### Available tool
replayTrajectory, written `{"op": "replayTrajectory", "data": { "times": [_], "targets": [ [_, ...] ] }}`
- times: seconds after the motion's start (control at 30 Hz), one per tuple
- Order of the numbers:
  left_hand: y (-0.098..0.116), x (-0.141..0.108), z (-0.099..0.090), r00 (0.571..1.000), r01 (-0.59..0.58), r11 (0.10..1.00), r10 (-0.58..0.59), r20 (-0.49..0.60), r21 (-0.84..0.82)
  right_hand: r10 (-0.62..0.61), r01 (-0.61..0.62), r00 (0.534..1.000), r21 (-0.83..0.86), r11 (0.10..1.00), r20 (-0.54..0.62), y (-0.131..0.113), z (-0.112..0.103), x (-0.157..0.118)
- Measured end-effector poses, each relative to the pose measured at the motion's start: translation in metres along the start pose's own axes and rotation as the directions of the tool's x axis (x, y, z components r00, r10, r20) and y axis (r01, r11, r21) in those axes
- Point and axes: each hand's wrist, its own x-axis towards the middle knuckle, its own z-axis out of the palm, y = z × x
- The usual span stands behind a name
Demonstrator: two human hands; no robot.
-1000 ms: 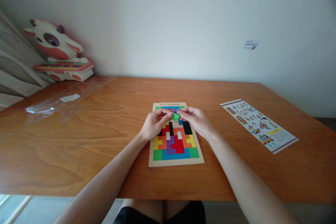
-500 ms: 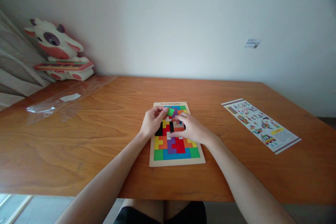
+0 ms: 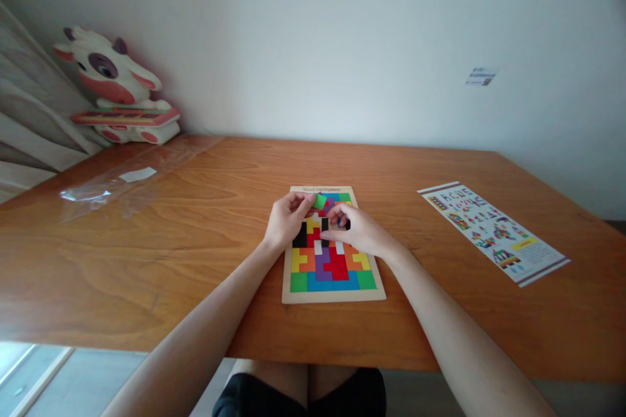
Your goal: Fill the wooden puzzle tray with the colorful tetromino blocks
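Note:
A pale-framed puzzle board [image 3: 334,297] lies on the desk, filled with coloured block pieces. Above its upper left part, my left hand [image 3: 287,218] pinches a green piece [image 3: 319,201] between thumb and fingers. My right hand [image 3: 356,228] hovers over the board's right middle, its fingers curled and thumb at a black piece [image 3: 325,232]. Something small and dark blue shows within the right hand's fingers; whether it is gripped is unclear. Red and purple pieces [image 3: 337,266] sit in the lower half of the board. Both hands hide part of the upper rows.
A printed pattern sheet [image 3: 493,231] lies on the wooden desk [image 3: 195,208] at the right. Clear plastic wrapping [image 3: 105,190] rests at the left, near a cow-shaped toy keyboard [image 3: 127,118] at the back. A wall stands behind the desk.
The view has shifted slightly. My right hand's thumb and fingers have drawn a little closer together over the black piece. My left hand still holds the green piece.

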Motion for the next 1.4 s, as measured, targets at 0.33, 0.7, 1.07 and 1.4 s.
{"op": "replayTrajectory", "data": {
  "times": [0.33, 0.7, 1.07, 1.4],
  "targets": [
    [0.001, 0.001, -0.005, 0.999, -0.005, 0.99, 0.011, 0.044, -0.14, 0.106, 0.0, 0.981, 0.546, 0.838, -0.163, 0.003, -0.009, 0.007],
    [0.007, -0.008, 0.002, 0.968, -0.109, 0.989, 0.128, 0.218, -0.098, 0.111, 0.002, 0.98, 0.567, 0.824, -0.164, -0.001, -0.008, 0.006],
    [-0.007, 0.0, 0.0, 0.997, 0.015, 0.995, -0.008, 0.08, -0.095, -0.12, 0.133, 0.99, -0.213, 0.968, 0.074, 0.001, -0.021, -0.013],
    [-0.007, 0.001, 0.0, 0.998, 0.039, 0.994, -0.033, 0.057, -0.103, -0.035, 0.057, 0.993, -0.19, 0.98, 0.113, 0.001, -0.017, -0.011]
  ]
}}
